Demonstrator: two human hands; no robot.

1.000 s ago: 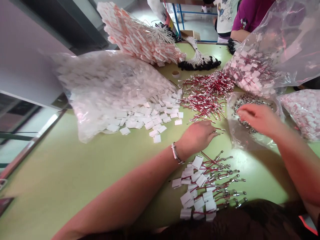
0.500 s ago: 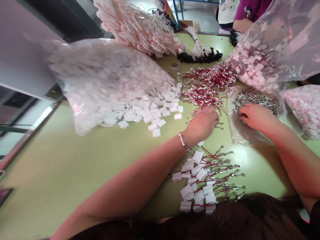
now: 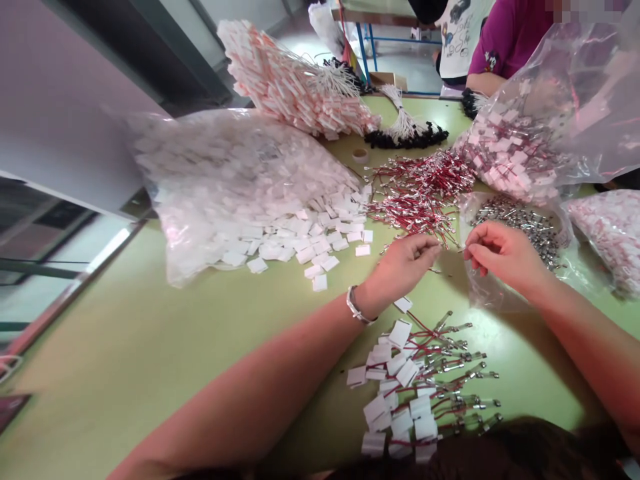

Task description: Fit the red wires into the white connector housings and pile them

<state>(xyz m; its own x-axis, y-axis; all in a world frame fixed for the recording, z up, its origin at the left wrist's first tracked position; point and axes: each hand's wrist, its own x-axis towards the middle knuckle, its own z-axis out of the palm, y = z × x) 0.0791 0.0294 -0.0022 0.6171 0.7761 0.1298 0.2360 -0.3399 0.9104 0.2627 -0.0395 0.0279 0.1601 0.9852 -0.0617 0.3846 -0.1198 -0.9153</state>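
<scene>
Both my hands have lifted and drawn toward each other since a moment ago: my right hand [image 3: 503, 253] has come out of the bag of metal pieces, and my left hand [image 3: 403, 261] has left the edge of the red wire heap. Now the two nearly meet, fingertips facing across a narrow gap.

My left hand is curled, thumb and forefinger pressed together on a thin red wire [image 3: 434, 248] whose end pokes out toward my right hand. My right hand is likewise half closed, fingertips pinched on something small; it is too tiny for me to tell what it is.

Just beyond my left fingertips lies the heap of loose red wires [image 3: 420, 193]. Under and behind my right hand sits the clear bag of metal pieces [image 3: 520, 223], open. Below both hands, close to my body, lie finished wires with white tags [image 3: 415, 387]. Out past my left wrist, with its bracelet [image 3: 356, 308], white tags [image 3: 320, 237] spill from a big clear bag [image 3: 225, 180] onto the green table [image 3: 150, 353]. Far beyond my right hand a person in a purple shirt [image 3: 510, 37] sits.
</scene>
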